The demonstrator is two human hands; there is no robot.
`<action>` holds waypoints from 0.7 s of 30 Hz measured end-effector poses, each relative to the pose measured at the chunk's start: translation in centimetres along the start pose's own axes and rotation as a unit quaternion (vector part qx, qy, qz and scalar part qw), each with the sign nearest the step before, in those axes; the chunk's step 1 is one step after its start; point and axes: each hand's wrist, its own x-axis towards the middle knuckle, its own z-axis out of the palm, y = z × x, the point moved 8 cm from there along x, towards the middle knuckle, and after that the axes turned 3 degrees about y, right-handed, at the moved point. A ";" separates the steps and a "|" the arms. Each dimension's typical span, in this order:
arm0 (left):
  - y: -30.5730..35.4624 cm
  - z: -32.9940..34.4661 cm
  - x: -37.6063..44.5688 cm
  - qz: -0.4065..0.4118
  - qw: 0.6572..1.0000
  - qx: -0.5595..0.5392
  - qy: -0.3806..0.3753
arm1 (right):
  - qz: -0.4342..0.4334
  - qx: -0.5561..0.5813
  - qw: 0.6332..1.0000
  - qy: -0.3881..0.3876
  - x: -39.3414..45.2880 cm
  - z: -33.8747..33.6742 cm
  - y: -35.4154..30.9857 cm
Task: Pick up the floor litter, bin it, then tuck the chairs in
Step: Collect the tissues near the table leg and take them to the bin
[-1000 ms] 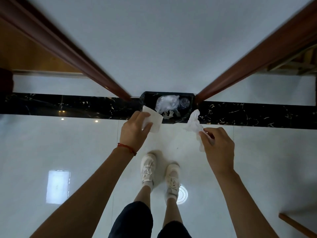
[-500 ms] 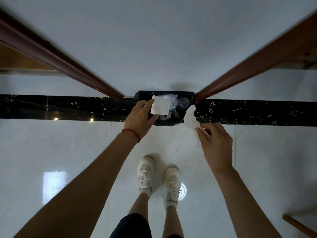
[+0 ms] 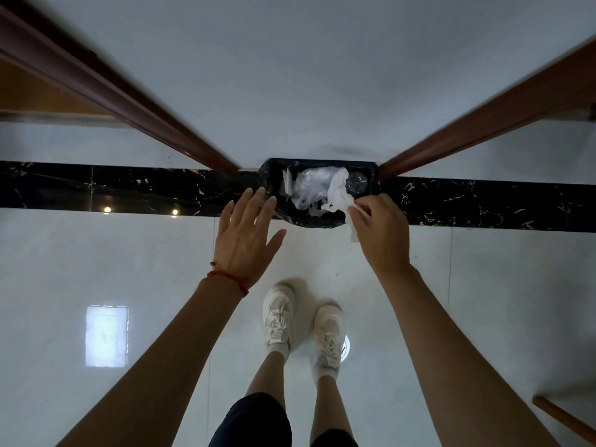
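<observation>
Left hand spread flat, empty, beside the bin just ahead of it. Right hand pinching a tissue over the bin mouth, positioned for dropping in (other litter inside).

So the bin sits on the floor up against the wall, right between two door frames that run off to the left and right. Left hand is just left of the bin, right hand is at its near right corner with a tissue hanging over the rim. More litter is in the bin. Shoes are on the floor in front of it, between the arms.
</observation>
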 end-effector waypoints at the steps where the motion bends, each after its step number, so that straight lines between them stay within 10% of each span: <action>1: 0.0 0.0 -0.2 0.001 1.000 -0.003 0.000 | -0.011 -0.004 1.000 -0.008 0.5 0.9 -0.2; 21: 1.4 -4.3 -2.4 -0.016 1.000 0.005 0.002 | 0.005 -0.070 0.998 0.006 -2.6 -4.7 -1.2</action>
